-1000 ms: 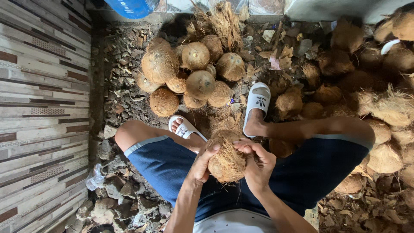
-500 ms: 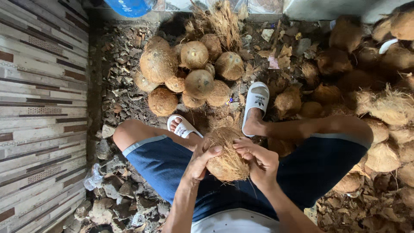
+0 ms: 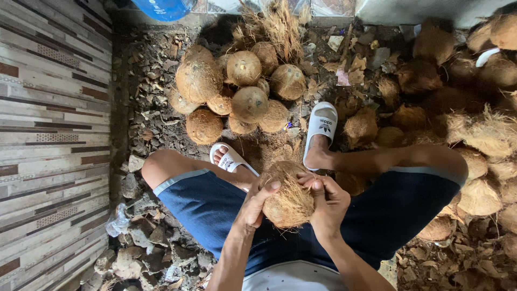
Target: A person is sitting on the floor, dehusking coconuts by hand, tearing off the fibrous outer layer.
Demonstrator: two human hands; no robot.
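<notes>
Little had shifted since the earlier frame: both hands had stayed clamped on the same coconut (image 3: pixel 288 196) above the lap, with only the fingers resettled on its fibres; the feet and the heap had kept their places.

At nine o'clock ran a wall of striped tiles (image 3: pixel 51 134) in brown, grey and cream; beside it the ground (image 3: pixel 145 108) was dark earth strewn with stones, husk scraps and dry fibre; at twelve o'clock sat a pile of husked coconuts (image 3: pixel 242 91), with a blue container (image 3: pixel 164 8) above it at eleven; loose husks (image 3: pixel 484 134) crowded the three o'clock side.

The left hand (image 3: pixel 256 205) was closed around the coconut's nine o'clock flank, thumb laid on top; the coconut sat between the two hands, touching both, over the dark blue shorts (image 3: pixel 210 207) and just below the white slippers (image 3: pixel 322 129); the right hand (image 3: pixel 328 199) gripped its three o'clock side, fingers curled in over the upper edge.

The coconut's long axis ran roughly from eleven o'clock to five o'clock; its smoother end pointed toward the feet, its shaggy fibres toward the body.
</notes>
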